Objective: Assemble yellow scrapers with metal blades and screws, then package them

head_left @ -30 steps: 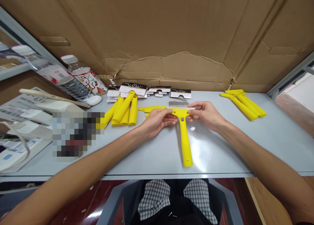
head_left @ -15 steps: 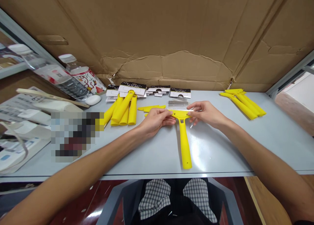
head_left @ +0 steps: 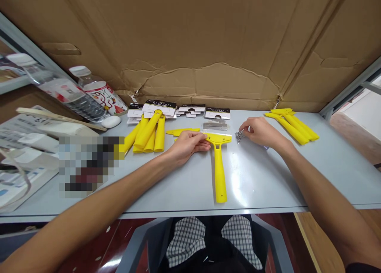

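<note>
A yellow scraper with a wide head lies on the grey table, its handle pointing towards me. My left hand pinches the left end of its head. To the right, my right hand is at a small pile of screws, fingers drawn together; what they hold, if anything, is too small to make out. Thin metal blades lie just behind the scraper's head. Another yellow piece rests behind my left hand, partly hidden by it.
Several yellow handles are piled at the left, near black-and-white cards. More yellow scrapers lie at the right. Bottles and a white mouse are at the far left. A cardboard wall stands behind.
My right hand has let go of the scraper's head and moved right to the screws, which now show. My left hand still holds the scraper.
</note>
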The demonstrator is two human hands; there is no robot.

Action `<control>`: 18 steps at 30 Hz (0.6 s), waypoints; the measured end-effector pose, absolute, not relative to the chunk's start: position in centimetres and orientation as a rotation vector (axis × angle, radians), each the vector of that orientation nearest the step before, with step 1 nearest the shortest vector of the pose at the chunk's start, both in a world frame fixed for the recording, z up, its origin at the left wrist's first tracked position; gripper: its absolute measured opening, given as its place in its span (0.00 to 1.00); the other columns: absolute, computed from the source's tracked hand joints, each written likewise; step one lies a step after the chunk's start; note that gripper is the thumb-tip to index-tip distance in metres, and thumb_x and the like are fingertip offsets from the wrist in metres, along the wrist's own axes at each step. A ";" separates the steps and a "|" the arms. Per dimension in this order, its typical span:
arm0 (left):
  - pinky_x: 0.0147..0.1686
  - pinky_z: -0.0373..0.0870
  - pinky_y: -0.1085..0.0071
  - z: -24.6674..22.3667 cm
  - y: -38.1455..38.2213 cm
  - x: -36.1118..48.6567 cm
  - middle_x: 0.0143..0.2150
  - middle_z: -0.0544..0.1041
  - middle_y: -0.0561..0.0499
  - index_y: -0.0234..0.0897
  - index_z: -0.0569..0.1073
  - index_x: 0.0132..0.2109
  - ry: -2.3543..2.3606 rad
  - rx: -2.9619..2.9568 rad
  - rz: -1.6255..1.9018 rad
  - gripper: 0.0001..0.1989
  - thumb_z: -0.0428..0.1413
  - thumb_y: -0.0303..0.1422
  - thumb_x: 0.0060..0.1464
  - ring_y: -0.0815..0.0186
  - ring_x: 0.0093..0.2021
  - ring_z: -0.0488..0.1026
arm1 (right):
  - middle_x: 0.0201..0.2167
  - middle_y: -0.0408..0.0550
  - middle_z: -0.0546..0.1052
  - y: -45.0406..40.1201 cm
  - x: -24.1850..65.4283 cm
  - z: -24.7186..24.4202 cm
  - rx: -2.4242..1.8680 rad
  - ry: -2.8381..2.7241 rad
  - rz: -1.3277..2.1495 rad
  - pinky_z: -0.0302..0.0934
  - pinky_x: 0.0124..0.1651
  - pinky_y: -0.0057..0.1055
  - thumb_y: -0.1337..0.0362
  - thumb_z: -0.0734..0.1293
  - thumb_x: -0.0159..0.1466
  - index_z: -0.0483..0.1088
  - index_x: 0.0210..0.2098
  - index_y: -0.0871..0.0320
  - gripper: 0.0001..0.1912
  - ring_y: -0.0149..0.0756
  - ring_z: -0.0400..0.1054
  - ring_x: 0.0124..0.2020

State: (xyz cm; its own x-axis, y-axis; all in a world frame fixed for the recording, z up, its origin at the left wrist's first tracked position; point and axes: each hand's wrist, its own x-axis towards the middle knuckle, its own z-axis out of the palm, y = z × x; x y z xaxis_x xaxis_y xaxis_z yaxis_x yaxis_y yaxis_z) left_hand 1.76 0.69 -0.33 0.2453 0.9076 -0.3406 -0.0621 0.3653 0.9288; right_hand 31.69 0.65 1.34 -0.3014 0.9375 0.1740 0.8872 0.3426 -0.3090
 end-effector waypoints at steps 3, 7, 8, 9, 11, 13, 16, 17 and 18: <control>0.35 0.81 0.75 -0.2 0.6 1.8 0.31 0.85 0.40 0.27 0.83 0.33 1.118 0.971 0.818 0.12 0.59 0.23 0.66 0.68 0.28 0.81 | 0.43 0.54 0.83 0.6 31.4 1.1 -1.635 -2.374 0.233 0.64 0.43 0.37 0.72 0.66 0.65 0.85 0.45 0.56 0.16 0.44 0.74 0.40; 0.35 0.81 0.75 -0.1 0.5 1.7 0.31 0.85 0.39 0.25 0.82 0.34 1.117 0.977 0.811 0.12 0.59 0.23 0.67 0.68 0.28 0.82 | 0.42 0.53 0.83 0.3 31.4 1.6 -1.692 -2.424 0.257 0.64 0.43 0.37 0.71 0.67 0.63 0.85 0.42 0.55 0.14 0.45 0.74 0.41; 0.35 0.81 0.75 -0.1 0.5 1.7 0.31 0.85 0.39 0.25 0.82 0.34 1.117 0.978 0.808 0.12 0.59 0.23 0.67 0.68 0.28 0.82 | 0.42 0.53 0.83 0.2 31.4 1.9 -1.704 -2.428 0.284 0.64 0.42 0.37 0.71 0.68 0.63 0.85 0.41 0.55 0.14 0.44 0.74 0.40; 0.35 0.81 0.75 -0.1 0.5 1.7 0.31 0.85 0.39 0.25 0.82 0.34 1.118 0.978 0.807 0.12 0.59 0.23 0.67 0.68 0.28 0.82 | 0.41 0.52 0.83 0.1 31.4 2.0 -1.710 -2.433 0.318 0.64 0.42 0.36 0.71 0.68 0.62 0.85 0.40 0.54 0.13 0.43 0.74 0.40; 0.35 0.81 0.75 -0.1 0.5 1.7 0.31 0.85 0.39 0.25 0.82 0.34 1.121 0.976 0.805 0.12 0.59 0.23 0.67 0.68 0.28 0.82 | 0.40 0.50 0.83 -0.2 31.2 2.3 -1.685 -2.466 0.392 0.65 0.42 0.35 0.71 0.70 0.62 0.85 0.39 0.54 0.11 0.42 0.75 0.40; 0.35 0.81 0.75 -0.1 0.5 1.8 0.31 0.85 0.39 0.25 0.82 0.34 1.124 0.975 0.805 0.12 0.59 0.23 0.67 0.68 0.28 0.82 | 0.40 0.49 0.83 -0.4 31.0 2.5 -1.632 -2.508 0.431 0.66 0.43 0.35 0.70 0.70 0.62 0.85 0.39 0.53 0.11 0.42 0.75 0.41; 0.35 0.81 0.75 0.0 0.4 1.8 0.31 0.85 0.39 0.25 0.82 0.34 1.126 0.977 0.804 0.12 0.59 0.23 0.67 0.68 0.28 0.82 | 0.41 0.49 0.83 -0.5 30.7 2.4 -1.569 -2.541 0.453 0.66 0.45 0.36 0.71 0.70 0.62 0.85 0.39 0.53 0.12 0.42 0.75 0.43; 0.35 0.81 0.75 0.0 0.4 1.8 0.31 0.85 0.40 0.25 0.82 0.34 1.125 0.977 0.803 0.12 0.59 0.23 0.68 0.68 0.28 0.82 | 0.42 0.49 0.83 -0.5 30.6 2.3 -1.556 -2.541 0.457 0.66 0.46 0.36 0.71 0.69 0.62 0.85 0.39 0.53 0.12 0.42 0.75 0.43; 0.35 0.81 0.75 0.1 0.4 1.8 0.31 0.85 0.40 0.25 0.82 0.34 1.123 0.978 0.801 0.12 0.59 0.23 0.68 0.68 0.28 0.82 | 0.42 0.49 0.83 -0.5 30.6 2.1 -1.545 -2.541 0.458 0.66 0.46 0.36 0.71 0.69 0.62 0.85 0.39 0.53 0.13 0.42 0.76 0.43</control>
